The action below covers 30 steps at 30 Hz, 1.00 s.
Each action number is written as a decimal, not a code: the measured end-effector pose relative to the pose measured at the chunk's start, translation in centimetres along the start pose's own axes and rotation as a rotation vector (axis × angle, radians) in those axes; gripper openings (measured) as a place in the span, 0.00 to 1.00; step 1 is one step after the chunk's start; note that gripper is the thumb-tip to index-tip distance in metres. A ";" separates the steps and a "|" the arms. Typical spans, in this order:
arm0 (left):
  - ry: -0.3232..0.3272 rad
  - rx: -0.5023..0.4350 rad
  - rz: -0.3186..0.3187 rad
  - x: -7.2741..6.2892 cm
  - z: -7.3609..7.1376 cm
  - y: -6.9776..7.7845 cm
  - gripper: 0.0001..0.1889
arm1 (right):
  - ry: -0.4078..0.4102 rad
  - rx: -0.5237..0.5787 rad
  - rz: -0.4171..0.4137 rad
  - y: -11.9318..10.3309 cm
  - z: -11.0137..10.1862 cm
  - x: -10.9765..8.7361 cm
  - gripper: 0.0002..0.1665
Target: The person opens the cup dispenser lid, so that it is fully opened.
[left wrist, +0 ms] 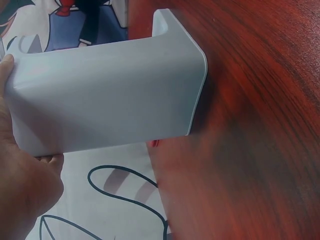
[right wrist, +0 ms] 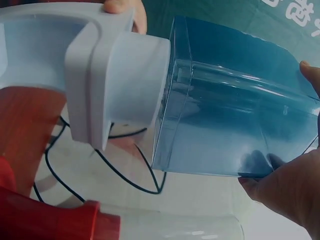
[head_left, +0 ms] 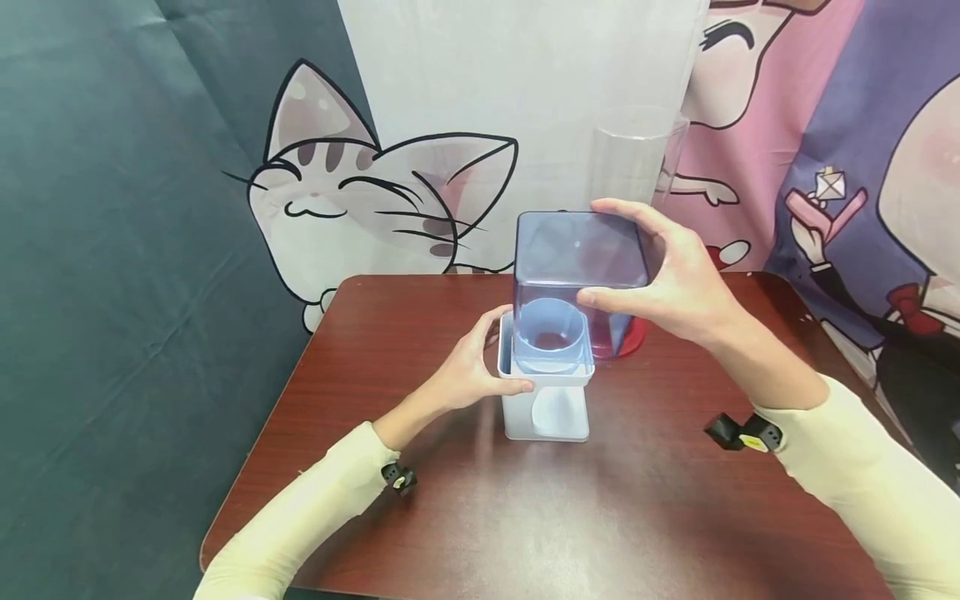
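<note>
Blue-tinted see-through container [head_left: 577, 250] is in the right hand [head_left: 678, 283] on my feed, thumb and fingers gripping its sides, right over the white stand [head_left: 521, 417] and its round collar [right wrist: 137, 80]; from here I can't tell if they touch. Left hand [head_left: 471, 371] grips the stand near its top. Red-based clear cylinder [head_left: 630, 167] is just behind.

Your long sleeves are plain cream, leaning pale yellow, with the left sleeve [head_left: 300, 508] looking a bit creased and the right sleeve [head_left: 862, 458] the same colour. You've got a gadget on each: the left wrist camera [head_left: 396, 477] is small, black and blocky, and the right wrist camera [head_left: 765, 432] is black too, kinda chunky with a bright yellow patch [head_left: 753, 443]. Your fingers [head_left: 618, 299] are bare.
</note>
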<state>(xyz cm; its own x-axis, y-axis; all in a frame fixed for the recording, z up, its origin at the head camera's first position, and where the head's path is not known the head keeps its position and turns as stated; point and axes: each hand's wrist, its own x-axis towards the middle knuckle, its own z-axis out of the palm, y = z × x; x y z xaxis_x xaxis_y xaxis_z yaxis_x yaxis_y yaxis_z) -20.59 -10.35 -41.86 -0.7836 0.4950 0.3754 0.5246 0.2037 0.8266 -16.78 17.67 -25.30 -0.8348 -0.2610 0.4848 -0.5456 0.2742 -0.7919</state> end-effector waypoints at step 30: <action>-0.019 0.005 0.005 0.0 0.2 0.0 0.58 | 0.214 -0.186 0.228 4.9 -8.8 -5.7 0.47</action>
<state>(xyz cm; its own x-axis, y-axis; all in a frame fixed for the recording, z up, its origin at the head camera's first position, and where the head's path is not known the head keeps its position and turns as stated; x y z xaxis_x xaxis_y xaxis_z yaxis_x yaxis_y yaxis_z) -20.49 -10.19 -41.94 -0.7743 0.5124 0.3715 0.5304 0.2050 0.8226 -15.28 28.67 -28.65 -0.9223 0.0201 0.3861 -0.3317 0.4716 -0.8171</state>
